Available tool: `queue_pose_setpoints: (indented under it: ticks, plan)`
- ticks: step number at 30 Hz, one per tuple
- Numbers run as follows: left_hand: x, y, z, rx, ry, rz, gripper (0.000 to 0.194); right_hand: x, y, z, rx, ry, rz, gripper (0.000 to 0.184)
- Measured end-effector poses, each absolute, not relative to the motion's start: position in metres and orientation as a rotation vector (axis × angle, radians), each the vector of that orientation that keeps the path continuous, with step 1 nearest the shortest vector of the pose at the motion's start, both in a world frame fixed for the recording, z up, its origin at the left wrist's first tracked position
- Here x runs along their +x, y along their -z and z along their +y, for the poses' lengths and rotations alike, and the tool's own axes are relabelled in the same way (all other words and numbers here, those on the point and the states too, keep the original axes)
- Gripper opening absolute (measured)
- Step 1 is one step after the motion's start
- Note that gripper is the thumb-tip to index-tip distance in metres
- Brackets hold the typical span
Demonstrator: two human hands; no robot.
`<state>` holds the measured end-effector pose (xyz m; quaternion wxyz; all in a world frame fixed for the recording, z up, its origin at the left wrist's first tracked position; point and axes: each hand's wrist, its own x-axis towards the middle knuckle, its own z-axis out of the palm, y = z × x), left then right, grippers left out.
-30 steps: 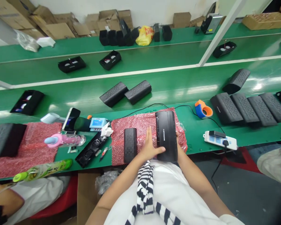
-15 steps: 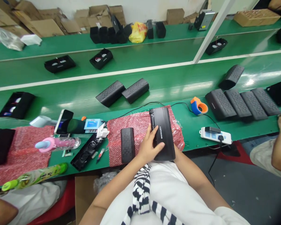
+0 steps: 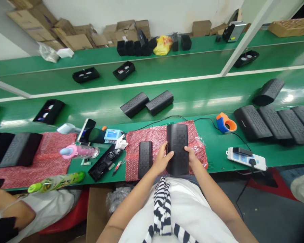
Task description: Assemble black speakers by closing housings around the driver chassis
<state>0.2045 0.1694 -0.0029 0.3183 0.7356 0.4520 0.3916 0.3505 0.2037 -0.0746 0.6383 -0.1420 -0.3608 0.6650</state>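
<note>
Between my two hands is a black speaker housing (image 3: 177, 145), its patterned grille face up, over the pink bubble wrap (image 3: 133, 162). My left hand (image 3: 162, 160) grips its left edge, thumb on the face. My right hand (image 3: 191, 156) grips the right edge with the thumb on top, its other fingers hidden behind the housing. A slim black grille panel (image 3: 145, 158) lies on the wrap to the left. Farther left are a black inner frame (image 3: 103, 163) with round openings and a small red-and-white tube or tool (image 3: 117, 167).
Two speaker housings (image 3: 159, 102) rest behind the wrap; several more (image 3: 275, 125) stand at right. A tape dispenser (image 3: 226, 123), power strip (image 3: 246, 158) and cable lie nearby. At left are a pink bottle (image 3: 79, 152), a green bottle (image 3: 57, 182) and a co-worker's arm (image 3: 12, 206).
The speaker housing has been turned from its lettered side to its grille side. My right hand has come into view on its right edge. The camera view has shifted left.
</note>
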Motion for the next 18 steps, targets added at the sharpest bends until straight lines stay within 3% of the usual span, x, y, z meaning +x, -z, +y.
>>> queue_pose_setpoints:
  ticks: [3, 6, 13, 18]
  plan:
    - [0.196, 0.009, 0.185, 1.613, -1.091, 1.066, 0.092, 0.343, 0.064, 0.201, -0.431, -1.267, -1.006, 0.069]
    - [0.184, 0.015, 0.189, 1.378, -1.211, 1.024, 0.098, 0.345, 0.057, 0.189, -0.504, -1.111, -1.188, 0.061]
    - [0.166, 0.015, 0.174, 1.209, -1.117, 0.834, 0.089, 0.353, 0.042, 0.175, -0.4, -1.342, -1.068, 0.088]
    - [0.173, 0.015, 0.163, 1.252, -1.058, 0.796, 0.096, 0.341, 0.024, 0.165, -0.263, -1.356, -1.016, 0.084]
